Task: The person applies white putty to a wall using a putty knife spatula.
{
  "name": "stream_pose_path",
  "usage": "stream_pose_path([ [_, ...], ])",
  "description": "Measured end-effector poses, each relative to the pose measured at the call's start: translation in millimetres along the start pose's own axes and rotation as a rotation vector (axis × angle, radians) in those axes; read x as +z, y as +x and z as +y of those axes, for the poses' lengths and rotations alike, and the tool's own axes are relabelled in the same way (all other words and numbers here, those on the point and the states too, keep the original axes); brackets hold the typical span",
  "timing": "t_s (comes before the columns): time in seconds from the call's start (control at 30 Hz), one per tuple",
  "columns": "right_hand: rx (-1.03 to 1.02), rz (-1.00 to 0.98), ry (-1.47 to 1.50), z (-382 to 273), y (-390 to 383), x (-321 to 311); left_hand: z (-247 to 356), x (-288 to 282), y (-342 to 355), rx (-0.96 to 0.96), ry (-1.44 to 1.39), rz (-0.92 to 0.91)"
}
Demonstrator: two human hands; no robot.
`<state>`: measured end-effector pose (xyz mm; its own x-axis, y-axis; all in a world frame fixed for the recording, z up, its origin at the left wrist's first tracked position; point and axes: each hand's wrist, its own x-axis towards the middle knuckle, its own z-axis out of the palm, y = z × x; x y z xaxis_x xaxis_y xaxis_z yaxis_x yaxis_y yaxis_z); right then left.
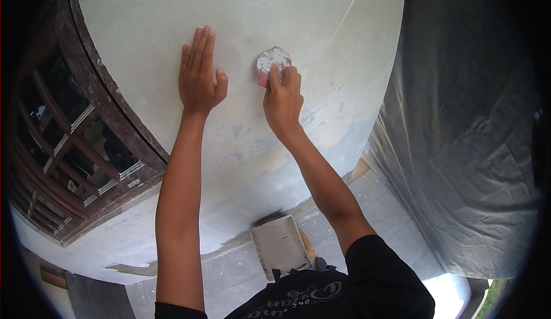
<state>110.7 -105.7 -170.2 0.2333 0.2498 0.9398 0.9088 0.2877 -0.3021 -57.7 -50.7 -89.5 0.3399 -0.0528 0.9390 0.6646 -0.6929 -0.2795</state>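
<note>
My left hand (201, 78) lies flat against the pale wall (247, 14), its fingers stretched upward and the thumb held apart. Nothing is in it. To its right, my right hand (283, 98) grips a small roundish pink pad (274, 59) smeared with white, held at the wall's surface. Whether it is a sanding pad or a scraper I cannot tell. The wall around both hands is patchy white and grey, with bluish marks lower down.
On the left is a dark wooden window frame (123, 109) with glass panes. Clear plastic sheeting (453, 147) hangs on the right. Below, a grey rectangular tray (280, 244) lies on the covered floor (384, 215) by the wall's foot, close to my body.
</note>
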Motion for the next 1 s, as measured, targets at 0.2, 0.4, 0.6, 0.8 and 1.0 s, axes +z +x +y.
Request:
stream_pose_path([
  [0.2, 0.405, -0.107, 0.662, 17.3, -26.1, -36.0, -4.9, -5.8, -5.1, -0.006, 0.041, -0.011],
  [0.4, 0.861, -0.155, 1.242, 43.1, -0.7, -63.3, -2.8, -4.0, -4.2, -0.009, 0.022, -0.011],
  [0.6, 0.367, 0.041, 0.736, 31.0, 5.9, -44.7, -2.8, -4.8, -5.0, -0.006, 0.007, -0.027],
  [0.8, -0.112, 0.113, 0.077, -23.2, 46.4, -26.2, -1.8, -5.8, -3.1, -0.01, -0.015, -0.005],
  [1.0, -0.291, 0.003, -0.043, -21.8, 10.4, -15.8, -1.5, -2.7, -1.1, -0.008, -0.046, 0.007],
])
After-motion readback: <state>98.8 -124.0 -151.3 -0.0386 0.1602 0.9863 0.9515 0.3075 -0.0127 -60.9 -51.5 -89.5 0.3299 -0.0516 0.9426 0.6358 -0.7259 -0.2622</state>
